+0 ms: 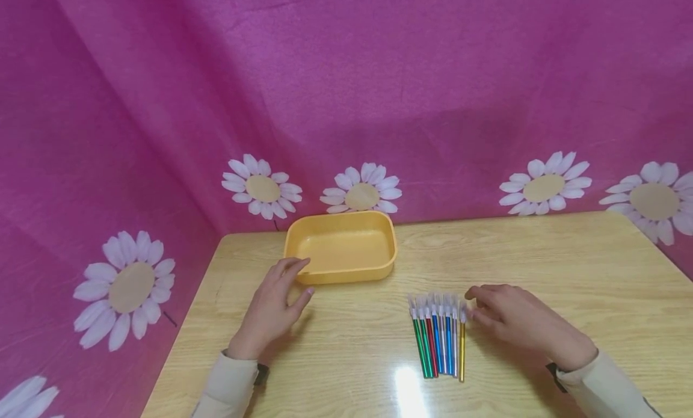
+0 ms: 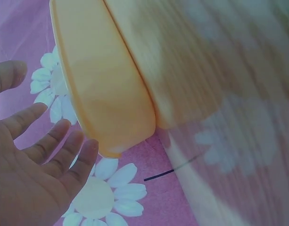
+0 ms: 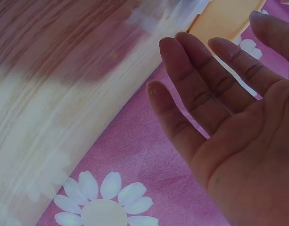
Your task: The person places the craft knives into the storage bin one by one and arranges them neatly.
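A yellow plastic tray (image 1: 384,267) with raised sides stands at the back of the table. My left hand (image 1: 273,307) is at its front left corner, thumb and fingers apart; whether the fingertips touch the rim I cannot tell. In the left wrist view the left palm (image 2: 36,165) shows bare beside the tray's wall (image 2: 104,84). Several slim metallic pens (image 1: 438,343) in green, red, blue, silver and gold lie side by side, their clear tops pointing away from me. My right hand (image 1: 520,319) hovers at the row's right end. Its palm (image 3: 248,146) holds nothing.
The wood-patterned table (image 1: 346,334) meets a pink cloth (image 1: 379,93) with white daisies at the back and left. A bright reflection (image 1: 409,391) lies on the tabletop in front of the pens.
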{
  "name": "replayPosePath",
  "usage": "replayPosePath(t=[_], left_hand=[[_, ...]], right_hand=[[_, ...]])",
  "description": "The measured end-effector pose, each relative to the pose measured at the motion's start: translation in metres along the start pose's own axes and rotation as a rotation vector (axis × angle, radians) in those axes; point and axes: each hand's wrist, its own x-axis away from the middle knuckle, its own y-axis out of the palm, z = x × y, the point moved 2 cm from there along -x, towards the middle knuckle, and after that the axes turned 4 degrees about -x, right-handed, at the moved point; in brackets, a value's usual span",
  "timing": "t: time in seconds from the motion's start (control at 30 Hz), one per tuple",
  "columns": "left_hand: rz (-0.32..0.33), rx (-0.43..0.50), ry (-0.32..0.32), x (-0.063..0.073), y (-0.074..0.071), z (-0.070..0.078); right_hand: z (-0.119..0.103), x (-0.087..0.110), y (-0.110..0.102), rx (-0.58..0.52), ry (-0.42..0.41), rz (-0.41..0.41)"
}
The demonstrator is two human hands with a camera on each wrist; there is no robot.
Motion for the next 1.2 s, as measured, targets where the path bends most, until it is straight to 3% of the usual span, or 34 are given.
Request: replayPosePath(t=[0.27,0.83,1.2], left_hand=[[0.043,0.031,0.015,-0.003,-0.001,-0.005],[0.046,0.081,-0.109,-0.004,-0.003,-0.016],[-0.002,0.254,-0.189,-0.005,0.002,-0.024]], right_hand=[[-0.001,-0.001,0.002,-0.007,-0.011,-0.002],[-0.006,-0.001,0.008,-0.022,0.016,-0.075],[-0.006,0.0,0.013,-0.02,-0.053,-0.082]])
